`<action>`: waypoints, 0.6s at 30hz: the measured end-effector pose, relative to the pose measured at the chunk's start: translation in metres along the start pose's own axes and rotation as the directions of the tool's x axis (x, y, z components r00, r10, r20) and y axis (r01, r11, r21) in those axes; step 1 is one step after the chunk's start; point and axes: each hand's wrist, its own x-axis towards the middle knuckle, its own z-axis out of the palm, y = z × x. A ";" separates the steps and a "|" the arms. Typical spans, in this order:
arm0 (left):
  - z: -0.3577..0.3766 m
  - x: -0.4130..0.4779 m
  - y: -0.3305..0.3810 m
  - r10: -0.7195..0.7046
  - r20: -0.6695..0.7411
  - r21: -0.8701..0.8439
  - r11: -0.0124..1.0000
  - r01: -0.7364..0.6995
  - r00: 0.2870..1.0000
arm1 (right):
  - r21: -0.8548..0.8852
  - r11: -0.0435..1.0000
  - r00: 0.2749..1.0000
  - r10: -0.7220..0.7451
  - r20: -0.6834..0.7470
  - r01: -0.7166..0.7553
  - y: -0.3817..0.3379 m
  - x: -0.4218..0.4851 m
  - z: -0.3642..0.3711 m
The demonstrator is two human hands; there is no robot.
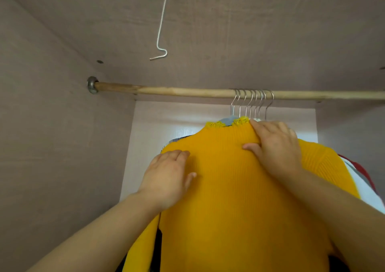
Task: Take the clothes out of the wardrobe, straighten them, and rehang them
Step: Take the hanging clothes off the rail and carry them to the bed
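Observation:
A mustard-yellow ribbed sweater point(229, 188) with a lace collar hangs at the front of the clothes on the wooden rod point(166, 90). My left hand point(166, 178) lies flat on its left shoulder, fingers spread. My right hand point(275, 146) rests on the right shoulder near the neck, its thumb and fingers pinching a fold of the knit. Several metal hanger hooks point(252, 103) sit bunched on the rod just above the collar. The sweater's own hanger is hidden under the fabric.
Other garments hang behind the sweater: grey at the collar point(228, 121), white and red at the right point(358, 171). A bent wire hook point(161, 27) dangles from the wardrobe ceiling. The wardrobe's left wall point(52, 146) is close; the rod's left stretch holds no hangers.

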 end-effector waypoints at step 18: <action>-0.065 -0.103 -0.037 -0.314 -0.333 0.053 0.935 0.350 0.889 | 0.296 0.881 0.908 -0.276 -0.315 0.370 -0.122 -0.033 -0.016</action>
